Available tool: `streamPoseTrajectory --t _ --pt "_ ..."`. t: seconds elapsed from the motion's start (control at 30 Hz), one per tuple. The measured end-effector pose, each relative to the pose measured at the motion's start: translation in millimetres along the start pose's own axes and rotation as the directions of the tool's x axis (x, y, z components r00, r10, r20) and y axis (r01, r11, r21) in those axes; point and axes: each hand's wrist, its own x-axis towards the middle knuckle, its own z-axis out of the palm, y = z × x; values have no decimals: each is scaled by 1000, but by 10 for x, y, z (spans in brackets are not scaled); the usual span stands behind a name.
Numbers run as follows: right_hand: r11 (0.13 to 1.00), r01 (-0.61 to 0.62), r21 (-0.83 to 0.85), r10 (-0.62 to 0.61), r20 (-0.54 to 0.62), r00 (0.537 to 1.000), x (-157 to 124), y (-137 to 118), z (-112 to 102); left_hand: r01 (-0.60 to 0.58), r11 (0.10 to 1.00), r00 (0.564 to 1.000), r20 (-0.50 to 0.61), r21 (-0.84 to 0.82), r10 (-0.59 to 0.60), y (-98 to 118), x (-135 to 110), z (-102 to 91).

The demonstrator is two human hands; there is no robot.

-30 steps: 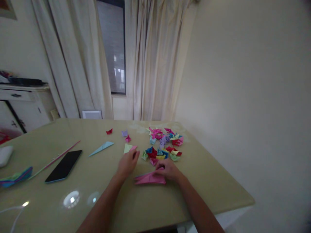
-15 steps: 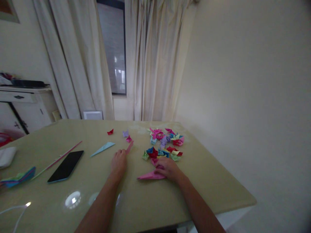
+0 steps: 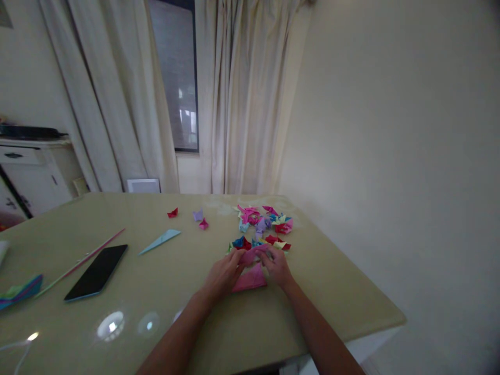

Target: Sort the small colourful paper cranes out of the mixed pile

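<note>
A folded piece of pink paper (image 3: 253,253) spans the space between my hands, raised a little off the tabletop. My left hand (image 3: 224,273) grips its left end with closed fingers. On the other end, the fingers of my right hand (image 3: 276,266) are pinched. Just below, another pink folded paper (image 3: 252,278) lies on the table. Right behind my hands is a pile of small folded paper pieces (image 3: 242,242) in several colours, partly hidden by my fingers. More of these, including a purple paper piece (image 3: 262,225), sit farther back.
On the left are a black phone (image 3: 97,273), a thin pink and green stick (image 3: 84,260) and a pale blue folded paper (image 3: 160,241). A red paper piece (image 3: 172,213) and a magenta one (image 3: 203,224) lie farther back. A white cable (image 3: 23,346) is at the near left.
My left hand has moved right to meet my right hand, and the pink strip has left its place near the magenta piece. Both hands now hold pink paper. The view has shifted slightly right.
</note>
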Motion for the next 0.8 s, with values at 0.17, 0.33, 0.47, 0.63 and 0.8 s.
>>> streamPoseTrajectory --t 0.17,0.33,0.47,0.63,0.8 --pt "988 -112 110 112 14 994 17 -25 -8 -38 999 999 21 12 37 5 1 -85" --pt "934 -284 217 254 156 955 -8 -53 19 124 990 989 76 70 -129 -232 149 -441" --pt "960 -275 55 251 267 930 -69 -63 83 573 666 809 -199 478 -553 -1004 -16 -819" --pt "916 -85 -392 218 310 925 -127 -127 119 725 414 591 -189 550 -784 -1590 -530 -1117" --pt "908 6 -419 133 301 944 -130 -187 96 561 525 725 -74 640 -685 -1392 -615 -1124"
